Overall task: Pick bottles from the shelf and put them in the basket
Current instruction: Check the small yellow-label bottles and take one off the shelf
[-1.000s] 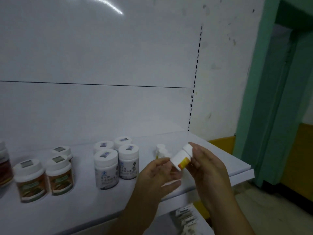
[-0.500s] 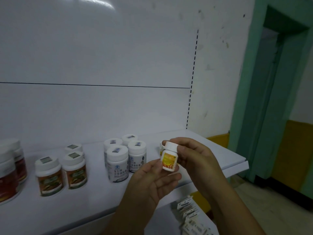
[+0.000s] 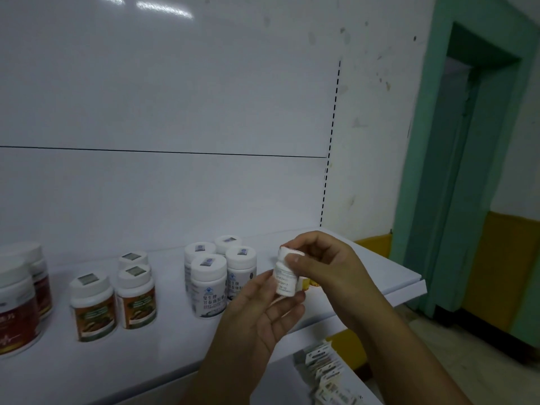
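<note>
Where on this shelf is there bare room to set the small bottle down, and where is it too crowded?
Free: the front strip of the shelf before the brown-labelled bottles; the gap between those and the white-labelled bottles; the right corner beyond the right hand holding the small bottle. Crowded: the left end, with the red-labelled jars.

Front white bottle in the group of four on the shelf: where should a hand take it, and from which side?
Probably by the wide cap, coming from above and the front. The bottle stands upright; neighbours crowd it behind and to the right, leaving the body's sides tight, while the top and front are free.
</note>
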